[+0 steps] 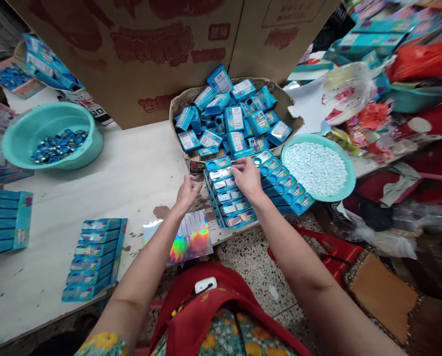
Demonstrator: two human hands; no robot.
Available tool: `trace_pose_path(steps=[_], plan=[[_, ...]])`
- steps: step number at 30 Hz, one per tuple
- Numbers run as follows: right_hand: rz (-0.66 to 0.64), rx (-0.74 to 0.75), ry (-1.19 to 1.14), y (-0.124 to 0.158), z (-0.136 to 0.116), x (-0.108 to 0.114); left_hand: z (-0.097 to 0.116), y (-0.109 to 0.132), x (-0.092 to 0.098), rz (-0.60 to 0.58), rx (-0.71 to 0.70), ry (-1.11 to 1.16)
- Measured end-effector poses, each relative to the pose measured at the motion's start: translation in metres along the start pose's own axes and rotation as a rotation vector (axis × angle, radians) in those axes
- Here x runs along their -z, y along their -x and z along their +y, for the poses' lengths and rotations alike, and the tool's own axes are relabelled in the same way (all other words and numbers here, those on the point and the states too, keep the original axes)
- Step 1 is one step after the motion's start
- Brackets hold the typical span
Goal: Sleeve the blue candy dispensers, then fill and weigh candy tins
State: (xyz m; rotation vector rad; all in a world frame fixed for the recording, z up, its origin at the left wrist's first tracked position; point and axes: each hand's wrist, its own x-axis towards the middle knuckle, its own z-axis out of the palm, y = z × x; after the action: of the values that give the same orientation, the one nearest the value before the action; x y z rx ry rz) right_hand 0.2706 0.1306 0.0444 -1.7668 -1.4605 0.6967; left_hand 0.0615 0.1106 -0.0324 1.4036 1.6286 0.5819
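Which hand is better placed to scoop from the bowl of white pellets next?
Probably the right hand: it rests on the rows of boxes beside the bowl; the left hand is farther off.

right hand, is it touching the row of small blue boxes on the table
Touching. The head view shows the right hand with its fingertips resting on the far end of the row of blue boxes, with no gap visible.

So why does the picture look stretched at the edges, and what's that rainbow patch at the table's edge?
Head view: the wide lens bows the table edge and stretches the corners; the rainbow patch is glare off a shiny foil sheet; lighting is soft and even, shadows faint; the blue boxes under the right hand are sharp, the plastic bags at the right edge smeared.
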Motion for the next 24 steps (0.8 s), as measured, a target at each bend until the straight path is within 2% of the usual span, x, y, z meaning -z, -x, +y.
trace_pose_path(steps=[1, 3, 4, 6, 8, 10, 13, 16, 20, 24], plan=[[0.054, 0.061, -0.013, 0.013, -0.008, 0.006, -0.02, 0.007, 0.011, -0.008, -0.018, -0.098], [0.165, 0.215, -0.024, 0.049, -0.025, 0.014, -0.061, 0.028, 0.035, -0.096, -0.029, -0.348], [0.164, 0.286, -0.035, 0.071, -0.032, 0.014, -0.08, 0.041, 0.045, -0.141, 0.0, -0.49], [0.025, 0.441, -0.1, 0.115, -0.036, 0.002, -0.108, 0.066, 0.058, -0.151, 0.075, -0.736], [-0.204, 0.497, -0.118, 0.15, -0.028, -0.027, -0.123, 0.084, 0.06, -0.094, 0.118, -0.868], [-0.345, 0.45, -0.07, 0.168, -0.01, -0.067, -0.126, 0.093, 0.057, -0.055, 0.123, -0.872], [-0.424, 0.429, 0.07, 0.171, 0.016, -0.123, -0.125, 0.094, 0.054, -0.115, 0.127, -0.715], [-0.507, 0.51, 0.275, 0.169, 0.03, -0.16, -0.125, 0.095, 0.058, -0.154, 0.07, -0.566], [-0.575, 0.571, 0.449, 0.186, 0.04, -0.178, -0.124, 0.098, 0.065, -0.121, 0.052, -0.48], [-0.567, 0.644, 0.471, 0.203, 0.05, -0.172, -0.126, 0.096, 0.064, -0.099, 0.098, -0.451]])
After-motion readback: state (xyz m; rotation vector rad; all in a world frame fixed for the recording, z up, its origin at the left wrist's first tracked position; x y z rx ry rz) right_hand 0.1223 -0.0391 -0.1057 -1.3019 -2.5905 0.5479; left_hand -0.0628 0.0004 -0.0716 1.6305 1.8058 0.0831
